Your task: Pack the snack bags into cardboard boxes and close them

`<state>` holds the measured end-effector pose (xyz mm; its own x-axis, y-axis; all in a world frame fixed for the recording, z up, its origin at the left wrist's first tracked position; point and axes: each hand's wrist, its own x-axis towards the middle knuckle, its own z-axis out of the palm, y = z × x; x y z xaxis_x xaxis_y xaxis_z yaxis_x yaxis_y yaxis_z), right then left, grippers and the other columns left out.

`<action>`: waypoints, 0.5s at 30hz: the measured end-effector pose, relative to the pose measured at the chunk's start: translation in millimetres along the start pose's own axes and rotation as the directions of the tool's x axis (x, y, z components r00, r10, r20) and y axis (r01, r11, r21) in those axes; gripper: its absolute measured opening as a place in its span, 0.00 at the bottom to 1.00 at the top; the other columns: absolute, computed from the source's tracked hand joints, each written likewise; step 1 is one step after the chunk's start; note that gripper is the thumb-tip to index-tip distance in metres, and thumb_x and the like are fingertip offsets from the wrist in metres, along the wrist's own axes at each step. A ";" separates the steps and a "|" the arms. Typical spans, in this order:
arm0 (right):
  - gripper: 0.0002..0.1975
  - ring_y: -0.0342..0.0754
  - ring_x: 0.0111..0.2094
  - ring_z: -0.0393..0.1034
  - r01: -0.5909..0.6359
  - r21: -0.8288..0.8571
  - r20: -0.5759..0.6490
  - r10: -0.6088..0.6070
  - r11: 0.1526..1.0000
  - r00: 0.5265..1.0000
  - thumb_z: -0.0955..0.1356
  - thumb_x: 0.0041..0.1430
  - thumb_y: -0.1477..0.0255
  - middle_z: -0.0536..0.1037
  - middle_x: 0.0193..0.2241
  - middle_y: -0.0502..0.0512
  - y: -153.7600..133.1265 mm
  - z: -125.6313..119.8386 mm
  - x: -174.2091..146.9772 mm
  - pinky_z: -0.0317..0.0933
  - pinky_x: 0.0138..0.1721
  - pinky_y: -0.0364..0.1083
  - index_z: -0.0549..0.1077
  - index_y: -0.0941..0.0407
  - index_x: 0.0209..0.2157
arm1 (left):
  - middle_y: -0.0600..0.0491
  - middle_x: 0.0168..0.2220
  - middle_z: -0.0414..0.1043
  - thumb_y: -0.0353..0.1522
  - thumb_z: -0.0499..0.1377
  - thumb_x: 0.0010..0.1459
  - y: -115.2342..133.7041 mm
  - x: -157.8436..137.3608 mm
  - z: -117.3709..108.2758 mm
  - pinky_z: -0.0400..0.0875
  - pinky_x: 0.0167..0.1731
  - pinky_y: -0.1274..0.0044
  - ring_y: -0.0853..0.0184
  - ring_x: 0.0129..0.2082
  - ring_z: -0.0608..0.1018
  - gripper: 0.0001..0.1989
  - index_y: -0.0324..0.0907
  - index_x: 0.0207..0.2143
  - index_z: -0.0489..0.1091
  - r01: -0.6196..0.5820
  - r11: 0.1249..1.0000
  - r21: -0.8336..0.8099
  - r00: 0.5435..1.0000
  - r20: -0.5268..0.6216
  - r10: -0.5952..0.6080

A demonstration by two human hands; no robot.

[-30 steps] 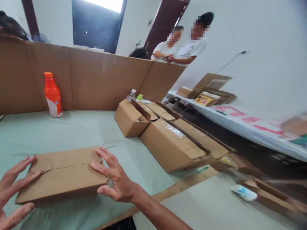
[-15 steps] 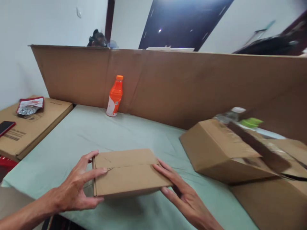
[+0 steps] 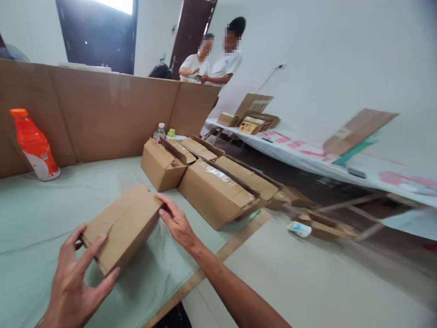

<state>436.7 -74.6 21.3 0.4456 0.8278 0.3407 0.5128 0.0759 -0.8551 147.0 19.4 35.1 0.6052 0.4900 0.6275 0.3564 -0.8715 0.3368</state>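
Note:
A small closed cardboard box [image 3: 131, 228] is held tilted over the green cloth, between my two hands. My left hand [image 3: 80, 273] grips its near left end, with the thumb low on the edge and a finger across the top. At the far right end, my right hand [image 3: 175, 223] has its fingers closed on the corner. The box's top has a seam, slightly parted in the middle. Its underside is hidden. Beyond it on the cloth stand several larger cardboard boxes [image 3: 213, 191], close together.
An orange bottle [image 3: 36, 146] stands at the left before a tall cardboard panel [image 3: 116, 118]. A clear bottle [image 3: 159, 133] stands behind the boxes. Two people [image 3: 218, 61] are beyond the panel. A long table [image 3: 300, 159] runs along the right wall; a white cup [image 3: 299, 229] lies below.
The view has swung right, bringing the people and the long table into sight. The small box has turned and tilted in my hands, which both still hold it.

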 end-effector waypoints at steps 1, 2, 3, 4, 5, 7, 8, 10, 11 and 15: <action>0.27 0.57 0.68 0.64 -0.008 -0.044 -0.067 0.005 0.999 0.998 0.62 0.71 0.60 0.71 0.66 0.66 5.6 -11.5 -4.0 0.54 0.71 0.59 0.68 0.55 0.66 | 0.40 0.68 0.52 0.40 0.62 0.66 11.3 13.0 16.2 0.78 0.52 0.46 0.41 0.61 0.70 0.24 0.54 0.63 0.65 -0.016 1.000 -0.014 1.000 0.001 0.016; 0.28 0.58 0.71 0.60 -0.020 -0.080 -0.137 0.009 0.997 0.991 0.63 0.71 0.58 0.67 0.69 0.66 10.5 -21.0 -9.4 0.51 0.73 0.61 0.67 0.55 0.67 | 0.39 0.67 0.52 0.40 0.63 0.65 23.9 24.3 31.6 0.77 0.53 0.45 0.40 0.62 0.69 0.24 0.52 0.62 0.66 -0.028 0.999 -0.029 1.000 0.003 0.028; 0.29 0.58 0.73 0.56 -0.036 -0.096 -0.206 0.016 0.995 0.979 0.63 0.71 0.56 0.64 0.71 0.66 14.9 -28.5 -16.4 0.50 0.73 0.62 0.65 0.55 0.68 | 0.38 0.67 0.51 0.40 0.64 0.64 37.7 33.2 45.6 0.76 0.54 0.44 0.39 0.62 0.69 0.24 0.51 0.61 0.66 -0.027 0.998 -0.052 1.000 0.012 0.027; 0.31 0.59 0.74 0.53 -0.055 -0.087 -0.265 0.030 0.995 0.964 0.63 0.71 0.54 0.61 0.73 0.67 18.8 -34.1 -25.0 0.50 0.73 0.63 0.63 0.54 0.69 | 0.37 0.67 0.51 0.41 0.65 0.64 51.9 39.0 57.7 0.74 0.55 0.43 0.38 0.63 0.68 0.25 0.49 0.61 0.66 -0.012 0.996 -0.089 1.000 0.018 0.014; 0.33 0.59 0.75 0.52 -0.075 -0.051 -0.309 0.056 0.996 0.949 0.63 0.71 0.53 0.59 0.74 0.67 22.4 -38.5 -34.8 0.51 0.73 0.63 0.61 0.54 0.70 | 0.36 0.67 0.51 0.41 0.64 0.64 65.7 41.3 67.9 0.73 0.56 0.42 0.38 0.63 0.68 0.27 0.49 0.63 0.65 0.018 0.989 -0.144 0.999 0.038 -0.012; 0.33 0.58 0.74 0.54 -0.107 0.057 -0.343 0.120 0.993 0.932 0.63 0.73 0.53 0.59 0.74 0.65 29.0 -46.0 -56.6 0.54 0.72 0.62 0.59 0.52 0.72 | 0.36 0.69 0.50 0.42 0.62 0.66 88.3 36.3 82.5 0.73 0.57 0.43 0.39 0.66 0.66 0.33 0.51 0.70 0.57 0.089 0.953 -0.289 0.990 0.135 -0.052; 0.32 0.57 0.73 0.57 -0.113 0.111 -0.337 0.145 0.987 0.930 0.62 0.74 0.53 0.61 0.73 0.64 32.0 -50.3 -67.7 0.54 0.72 0.60 0.59 0.51 0.72 | 0.36 0.70 0.49 0.42 0.60 0.67 95.4 30.3 87.9 0.74 0.57 0.44 0.40 0.67 0.66 0.36 0.53 0.73 0.51 0.126 0.923 -0.364 0.979 0.194 -0.057; 0.28 0.56 0.71 0.62 -0.083 0.208 -0.319 0.148 0.975 0.936 0.60 0.76 0.54 0.66 0.71 0.62 37.6 -60.4 -88.7 0.58 0.71 0.58 0.63 0.50 0.70 | 0.37 0.72 0.49 0.44 0.58 0.68 99.5 16.9 97.8 0.75 0.57 0.46 0.41 0.68 0.66 0.40 0.55 0.76 0.43 0.184 0.857 -0.481 0.959 0.280 -0.049; 0.28 0.56 0.69 0.64 -0.046 0.248 -0.317 0.125 0.968 0.940 0.58 0.76 0.53 0.68 0.70 0.62 39.9 -65.6 -98.5 0.61 0.69 0.57 0.64 0.50 0.70 | 0.37 0.72 0.49 0.44 0.57 0.68 97.1 11.3 103.3 0.74 0.58 0.46 0.41 0.69 0.66 0.40 0.55 0.76 0.42 0.219 0.830 -0.513 0.950 0.306 -0.061; 0.42 0.63 0.71 0.61 0.094 0.266 -0.278 -0.018 0.959 0.960 0.61 0.68 0.40 0.64 0.72 0.63 44.1 -76.2 -131.3 0.65 0.66 0.59 0.59 0.50 0.73 | 0.35 0.74 0.50 0.50 0.59 0.66 81.8 3.1 129.9 0.68 0.64 0.48 0.39 0.72 0.61 0.42 0.47 0.75 0.47 0.410 0.713 -0.568 0.895 0.402 -0.195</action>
<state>456.7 -222.3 -31.4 0.6231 0.6391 0.4509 0.3393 0.2986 -0.8921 270.5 -47.8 -26.6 0.7578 0.6164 0.2139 0.0983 -0.4319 0.8965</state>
